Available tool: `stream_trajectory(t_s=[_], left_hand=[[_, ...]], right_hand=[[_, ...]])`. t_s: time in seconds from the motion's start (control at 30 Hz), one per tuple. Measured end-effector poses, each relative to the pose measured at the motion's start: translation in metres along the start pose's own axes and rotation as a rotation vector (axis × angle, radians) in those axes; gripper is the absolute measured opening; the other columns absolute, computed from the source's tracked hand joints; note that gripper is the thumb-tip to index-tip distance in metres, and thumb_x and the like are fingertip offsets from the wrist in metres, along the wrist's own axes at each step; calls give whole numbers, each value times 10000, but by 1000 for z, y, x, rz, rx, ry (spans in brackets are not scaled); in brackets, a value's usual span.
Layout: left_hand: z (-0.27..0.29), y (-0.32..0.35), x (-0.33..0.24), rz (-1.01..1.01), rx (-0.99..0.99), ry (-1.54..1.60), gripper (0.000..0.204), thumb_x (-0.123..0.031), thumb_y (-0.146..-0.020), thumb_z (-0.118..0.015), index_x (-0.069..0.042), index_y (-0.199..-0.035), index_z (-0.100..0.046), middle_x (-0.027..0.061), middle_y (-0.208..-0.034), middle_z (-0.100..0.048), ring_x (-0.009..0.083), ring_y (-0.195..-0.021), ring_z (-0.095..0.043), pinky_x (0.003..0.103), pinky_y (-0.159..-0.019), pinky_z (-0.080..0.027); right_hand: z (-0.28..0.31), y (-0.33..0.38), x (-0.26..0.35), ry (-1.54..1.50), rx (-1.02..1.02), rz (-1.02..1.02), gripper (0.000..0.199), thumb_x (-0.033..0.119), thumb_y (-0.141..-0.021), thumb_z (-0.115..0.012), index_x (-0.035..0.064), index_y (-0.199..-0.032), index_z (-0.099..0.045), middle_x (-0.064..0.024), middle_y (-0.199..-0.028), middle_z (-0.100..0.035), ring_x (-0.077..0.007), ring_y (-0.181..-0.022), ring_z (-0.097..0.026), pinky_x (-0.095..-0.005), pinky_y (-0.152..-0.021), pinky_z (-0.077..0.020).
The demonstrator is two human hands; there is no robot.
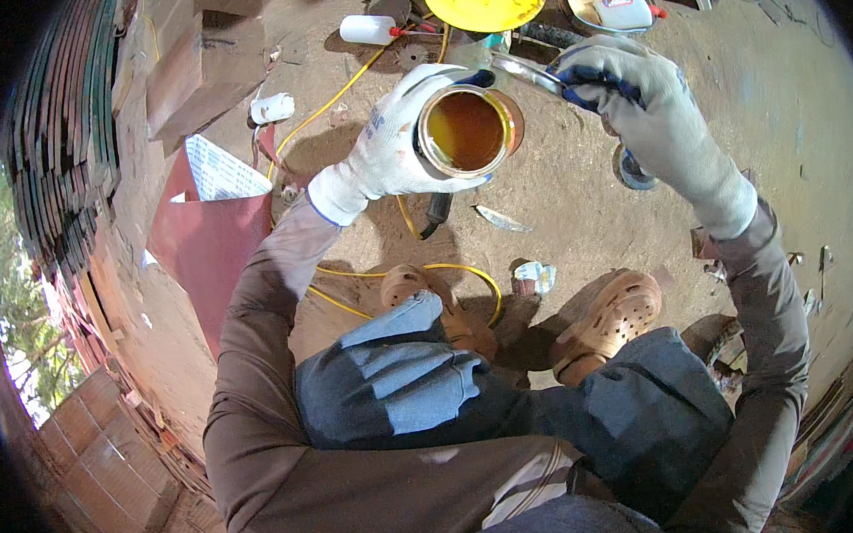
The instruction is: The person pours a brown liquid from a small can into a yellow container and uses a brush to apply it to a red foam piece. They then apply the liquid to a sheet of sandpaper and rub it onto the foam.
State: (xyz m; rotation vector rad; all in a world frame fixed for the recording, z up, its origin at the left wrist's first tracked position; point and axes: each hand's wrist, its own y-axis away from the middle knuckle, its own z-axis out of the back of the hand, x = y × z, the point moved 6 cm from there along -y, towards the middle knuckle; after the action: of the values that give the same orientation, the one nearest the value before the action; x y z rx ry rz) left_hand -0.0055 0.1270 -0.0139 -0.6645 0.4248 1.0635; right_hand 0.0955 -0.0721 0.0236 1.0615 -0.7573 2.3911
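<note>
1. You work in bright daylight; hard shadows fall beneath your legs onto the dirt floor (578, 189)
2. Glare whitens the gloves
3. Fisheye bending curves the stacked boards (67, 142); corners go black

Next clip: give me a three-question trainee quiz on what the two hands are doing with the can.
1. True or false: the left hand holds the open can of amber liquid.
2. What does the right hand hold? A) a hammer B) a thin metal tool reaching toward the can's rim C) a paintbrush dipped in the liquid
3. Fill in: a ____ cable runs over the dirt floor below the can.

Key: 1 true. 2 B. 3 yellow.
</note>
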Motion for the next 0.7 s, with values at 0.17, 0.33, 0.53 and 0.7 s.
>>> stream_trajectory(t_s=[0.17,0.33,0.53,0.7], left_hand=[[0,-2,8,19,-38,-57,850,-359,-590,-932,-40,-1296,-582,163,-1250,-608,345,-1160,-601,447,-1010,-505],[0,-2,18,138,-120,-4,863,-339,-576,-949,-56,-1303,-581,160,-1273,-616,344,-1174,-606,446,-1024,-494],[3,8,33,190,-211,-69,826,-334,-616,-938,-75,-1313,-578,146,-1281,-624,335,-1206,-589,446,-1050,-477],[14,9,56,255,-304,-109,785,-281,-640,-920,-80,-1319,-580,128,-1275,-637,325,-1199,-601,431,-1048,-480]], right_hand=[[-1,-10,52,678,81,371,148,132,-771,-697,132,-919,-686,14,-994,-660,-236,-943,-612,-401,-822,-510],[2,8,69,745,268,274,227,158,-705,-713,132,-929,-688,5,-996,-657,-232,-952,-597,-390,-813,-481],[24,2,49,484,136,-31,248,-8,-729,-662,26,-974,-664,-122,-948,-656,-332,-901,-612,-436,-791,-482],[29,5,22,369,4,-194,164,-22,-846,-628,-10,-1006,-665,-163,-909,-647,-353,-843,-614,-398,-768,-487]])
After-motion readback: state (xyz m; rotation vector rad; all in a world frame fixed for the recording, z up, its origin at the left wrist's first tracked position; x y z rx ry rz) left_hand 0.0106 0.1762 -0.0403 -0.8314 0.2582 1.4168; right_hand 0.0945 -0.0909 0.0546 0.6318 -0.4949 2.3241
